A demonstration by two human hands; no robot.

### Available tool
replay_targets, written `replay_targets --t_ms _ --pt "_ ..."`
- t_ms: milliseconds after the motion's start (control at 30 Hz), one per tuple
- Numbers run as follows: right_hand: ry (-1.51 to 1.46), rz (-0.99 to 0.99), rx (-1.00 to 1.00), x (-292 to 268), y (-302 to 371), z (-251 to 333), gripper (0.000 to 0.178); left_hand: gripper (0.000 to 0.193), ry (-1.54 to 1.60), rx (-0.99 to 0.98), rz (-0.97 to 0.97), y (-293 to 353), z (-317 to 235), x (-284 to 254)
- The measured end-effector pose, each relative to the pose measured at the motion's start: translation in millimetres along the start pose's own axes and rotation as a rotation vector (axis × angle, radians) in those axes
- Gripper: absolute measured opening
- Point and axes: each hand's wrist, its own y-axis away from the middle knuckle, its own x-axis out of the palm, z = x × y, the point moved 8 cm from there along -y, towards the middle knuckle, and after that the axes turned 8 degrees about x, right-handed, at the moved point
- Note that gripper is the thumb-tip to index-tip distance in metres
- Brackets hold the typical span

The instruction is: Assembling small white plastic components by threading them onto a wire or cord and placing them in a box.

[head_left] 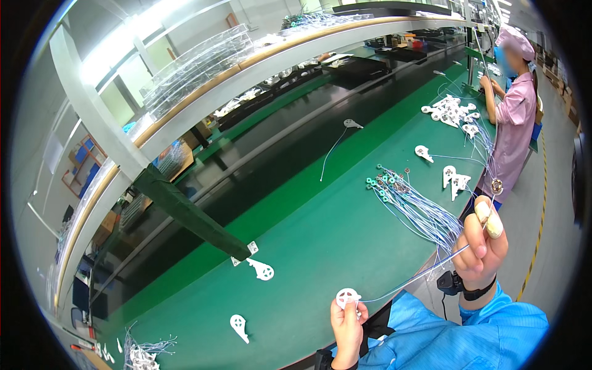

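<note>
My left hand [348,333] is closed at the table's front edge, pinching a round white plastic housing [347,296] with a spoked face. A thin blue cable [408,283] stretches from that housing up to my right hand [480,250]. The right hand is raised past the table edge, its fingers closed around the cable. Pale covers wrap two of its fingertips. Just above them shows a small round metallic piece [497,186]; how it is attached is unclear. Beside this hand, on the table, lies a bundle of blue cables [425,213] with green ends.
Loose white housings [263,270] lie on the green table [296,296], with a heap of white housings [453,112] farther off. White pieces with cables [145,354] fill the lower left. A dark green post [191,209] meets the table. A co-worker in pink [515,123] stands far right.
</note>
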Motion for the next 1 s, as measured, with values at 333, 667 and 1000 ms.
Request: replay_targets --t_ms 333,667,1000 --pt "-0.307 -0.154 0.284 4.3 10.8 -94.4 0.022 0.040 -0.086 0.290 -0.156 54.0 -57.0 -22.0" --pt "-0.597 0.270 1.077 68.0 111.0 -234.7 0.015 0.019 -0.440 0.472 -0.536 200.0 -108.0 -42.2" --pt "0.167 0.202 0.733 -5.1 68.2 -208.6 0.036 0.010 -0.090 -0.030 -0.380 149.8 -50.1 -43.0"
